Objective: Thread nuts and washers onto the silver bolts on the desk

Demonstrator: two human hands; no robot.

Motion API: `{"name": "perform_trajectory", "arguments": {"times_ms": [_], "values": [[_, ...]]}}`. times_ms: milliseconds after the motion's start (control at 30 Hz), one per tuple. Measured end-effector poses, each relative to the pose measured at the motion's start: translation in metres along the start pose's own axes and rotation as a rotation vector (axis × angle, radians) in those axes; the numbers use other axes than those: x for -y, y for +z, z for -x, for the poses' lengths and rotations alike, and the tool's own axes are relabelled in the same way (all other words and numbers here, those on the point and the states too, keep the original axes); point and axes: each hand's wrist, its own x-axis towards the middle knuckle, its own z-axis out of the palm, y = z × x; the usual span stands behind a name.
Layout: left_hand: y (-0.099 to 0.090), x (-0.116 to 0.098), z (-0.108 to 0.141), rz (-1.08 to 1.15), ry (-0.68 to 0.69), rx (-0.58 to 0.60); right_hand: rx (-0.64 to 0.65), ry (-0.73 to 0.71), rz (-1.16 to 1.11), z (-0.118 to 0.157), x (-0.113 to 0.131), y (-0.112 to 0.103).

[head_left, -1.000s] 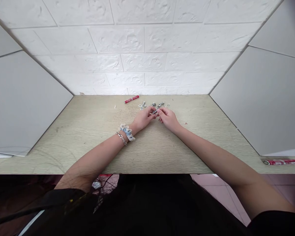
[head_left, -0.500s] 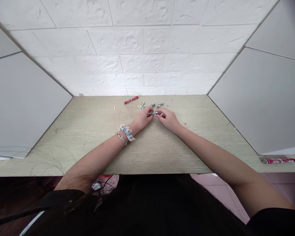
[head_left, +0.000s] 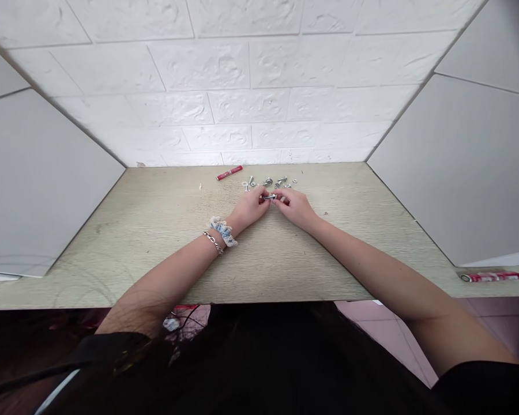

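Fingertips nearly meeting, the left hand (head_left: 248, 208) and the right hand (head_left: 297, 208) pinch a metal bolt (head_left: 268, 197) from either end, so it lies sideways between them, nearer the back edge of the tabletop (head_left: 259, 265) than the front. Just past them, loose hardware (head_left: 282, 180) is scattered toward that back edge. Left of it rests a red tube (head_left: 229, 173); a second red tube (head_left: 491, 277), seemingly in clear wrapping, lies by the front right corner.
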Motion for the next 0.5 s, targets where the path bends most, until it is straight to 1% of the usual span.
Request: {"name": "perform_trajectory", "arguments": {"times_ms": [200,367,500], "values": [[0.0002,0.0003,-0.0003,-0.043,-0.012,0.001,-0.005,-0.027,-0.006,0.0001,0.0004,-0.0002],[0.0004,-0.0001,-0.0003,-0.019,-0.014,0.015,0.002,0.019,0.001,-0.0007,0.0032,-0.0009],[-0.0013,-0.0018,0.0004,0.029,0.022,0.043,0.014,0.05,0.023,-0.0012,0.0038,-0.0018]]}}
